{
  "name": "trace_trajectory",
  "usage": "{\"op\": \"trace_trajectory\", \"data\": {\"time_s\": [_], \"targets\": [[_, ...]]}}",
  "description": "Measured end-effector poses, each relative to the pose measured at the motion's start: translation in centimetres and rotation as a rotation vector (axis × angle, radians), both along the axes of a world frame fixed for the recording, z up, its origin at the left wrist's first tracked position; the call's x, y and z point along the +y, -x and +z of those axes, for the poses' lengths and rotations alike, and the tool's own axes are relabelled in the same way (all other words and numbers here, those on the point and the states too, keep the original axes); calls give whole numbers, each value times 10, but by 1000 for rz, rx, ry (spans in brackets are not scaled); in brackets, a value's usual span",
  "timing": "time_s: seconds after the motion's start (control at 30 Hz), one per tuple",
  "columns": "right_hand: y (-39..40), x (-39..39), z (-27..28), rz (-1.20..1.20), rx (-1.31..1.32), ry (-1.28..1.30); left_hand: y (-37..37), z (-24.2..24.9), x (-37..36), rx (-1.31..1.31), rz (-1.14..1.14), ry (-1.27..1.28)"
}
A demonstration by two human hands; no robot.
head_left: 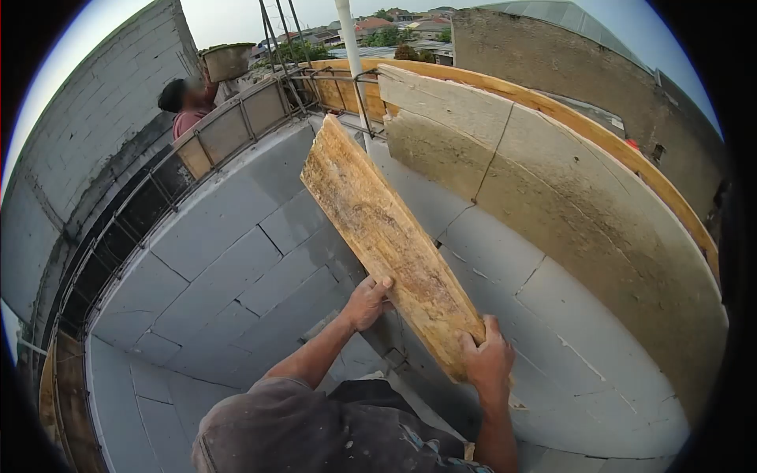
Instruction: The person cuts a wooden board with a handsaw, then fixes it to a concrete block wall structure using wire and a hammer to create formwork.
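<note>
A worn wooden plank (386, 244), rough and stained on its upper face, slants across the middle of the view. My left hand (367, 303) grips its left edge about two thirds of the way down, thumb on top. At the lower right end, my right hand (486, 359) is closed round the right edge, with the thumb on the face. The far end of the plank points up toward the corner of the block walls. Most fingers of both hands are hidden beneath the wood.
Grey block walls (229, 268) surround me. Formwork boards (552, 189) line the right wall's top. Steel bars (276, 39) and a white pipe (352, 63) rise at the corner. Beyond the left wall, another person (189, 106) holds up a bucket (227, 61).
</note>
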State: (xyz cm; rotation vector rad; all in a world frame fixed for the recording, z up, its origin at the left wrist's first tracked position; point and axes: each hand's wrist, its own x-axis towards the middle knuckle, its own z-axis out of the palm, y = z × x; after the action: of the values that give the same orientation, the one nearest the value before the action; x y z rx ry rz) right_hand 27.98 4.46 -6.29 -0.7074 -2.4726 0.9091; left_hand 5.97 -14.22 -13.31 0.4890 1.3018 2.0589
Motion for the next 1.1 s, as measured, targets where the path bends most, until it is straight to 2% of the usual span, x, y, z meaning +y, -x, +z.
{"op": "trace_trajectory", "data": {"time_s": [0.07, 0.17, 0.33, 0.4, 0.57, 0.67, 0.77, 0.87, 1.07, 1.1], "targets": [[25, -5, 43, -8, -8, -61, -1, 17, 23, -50, 26, -176], [56, -18, 102, -43, 25, -152, 39, 46, 39, -174, -77, -512], [79, -19, 165, -174, -37, -441, 95, 92, 58, -276, -78, -721], [91, -28, 185, -244, -48, -393, 119, 106, 59, -294, -87, -776], [119, -27, 198, -269, 41, -372, 147, 115, 60, -353, -130, -768], [131, -33, 201, -248, 92, -563, 162, 124, 59, -294, -137, -748], [143, -44, 207, -372, 58, -486, 169, 126, 52, -286, -196, -668], [148, -42, 202, -385, 72, -546, 181, 124, 55, -260, -205, -619], [136, -34, 197, -261, 153, -620, 176, 117, 62, -248, -210, -594], [130, -32, 192, -218, 162, -568, 174, 113, 60, -275, -184, -610]]}}
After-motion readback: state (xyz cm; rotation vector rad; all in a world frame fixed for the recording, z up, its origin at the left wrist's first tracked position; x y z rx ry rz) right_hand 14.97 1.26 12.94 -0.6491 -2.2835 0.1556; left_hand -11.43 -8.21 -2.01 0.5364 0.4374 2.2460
